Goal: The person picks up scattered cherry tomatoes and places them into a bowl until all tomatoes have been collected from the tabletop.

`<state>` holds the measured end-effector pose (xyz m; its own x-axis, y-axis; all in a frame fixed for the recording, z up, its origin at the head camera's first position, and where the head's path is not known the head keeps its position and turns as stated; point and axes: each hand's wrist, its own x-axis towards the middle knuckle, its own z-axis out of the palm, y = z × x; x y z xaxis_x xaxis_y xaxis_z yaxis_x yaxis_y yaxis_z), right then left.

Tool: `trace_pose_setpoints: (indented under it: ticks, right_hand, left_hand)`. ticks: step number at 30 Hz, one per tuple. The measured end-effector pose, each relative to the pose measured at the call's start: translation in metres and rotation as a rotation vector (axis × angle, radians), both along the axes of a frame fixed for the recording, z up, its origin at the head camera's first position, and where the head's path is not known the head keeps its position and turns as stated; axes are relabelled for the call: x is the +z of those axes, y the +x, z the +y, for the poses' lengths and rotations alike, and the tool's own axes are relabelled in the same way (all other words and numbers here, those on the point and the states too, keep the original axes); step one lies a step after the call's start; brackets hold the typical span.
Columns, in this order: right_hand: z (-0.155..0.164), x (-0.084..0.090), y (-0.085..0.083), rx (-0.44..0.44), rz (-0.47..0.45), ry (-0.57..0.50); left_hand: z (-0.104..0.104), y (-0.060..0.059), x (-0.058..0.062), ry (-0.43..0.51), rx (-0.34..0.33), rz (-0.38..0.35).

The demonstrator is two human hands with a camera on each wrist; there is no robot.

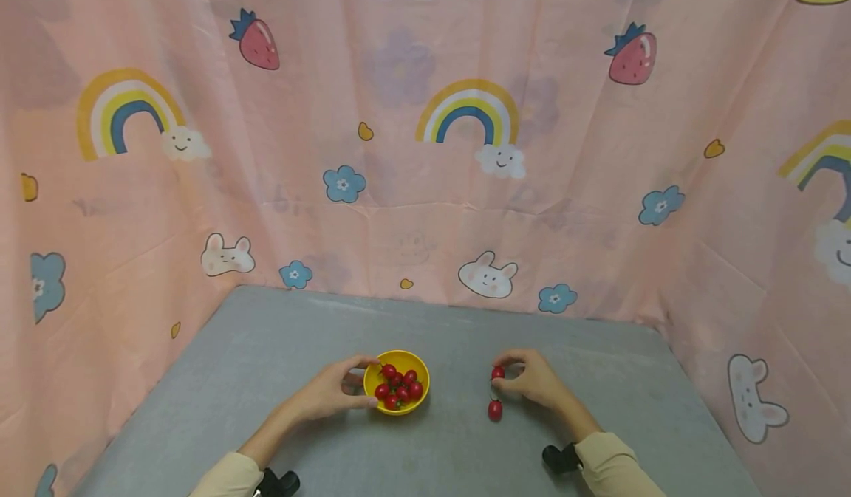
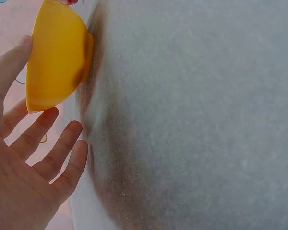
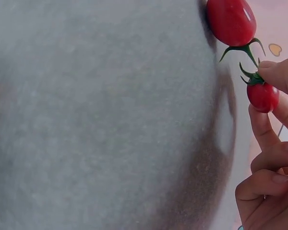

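A small yellow bowl (image 1: 424, 402) stands on the table with several red cherry tomatoes (image 1: 402, 393) in it, some with green stems. My left hand (image 1: 331, 392) holds the bowl at its left side, thumb and forefinger at the rim. The other fingers spread loosely below it in the left wrist view. To the right of the bowl, my right hand (image 1: 537, 380) pinches a cherry tomato (image 3: 263, 98) with a green calyx between thumb and fingers. Another cherry tomato (image 1: 495, 410) lies on the table just nearer to me, its stem (image 3: 245, 48) pointing at the pinched one.
The grey table (image 1: 459, 460) reaches back to a pink patterned curtain (image 1: 399, 224), which also hangs along both sides. Black wrist camera mounts (image 1: 561, 458) sit at both cuffs, close over the table.
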<state>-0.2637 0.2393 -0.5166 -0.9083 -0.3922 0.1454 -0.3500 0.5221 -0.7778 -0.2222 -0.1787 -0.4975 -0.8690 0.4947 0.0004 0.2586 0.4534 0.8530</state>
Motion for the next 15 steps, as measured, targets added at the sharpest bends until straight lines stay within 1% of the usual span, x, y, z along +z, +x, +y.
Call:
trace_pose_setpoints:
  ticks: [3,15]
  right_hand:
    - [-0.0006,0.0015,-0.0009,-0.009,-0.012,0.0]
    - [-0.0069,0.0084,-0.0041,-0.036,-0.004,-0.006]
  left_hand:
    - [0.0,0.0,-0.0001,-0.004,-0.001,0.004]
    - [-0.0003,-0.0007,-0.0013,0.002,-0.005,0.006]
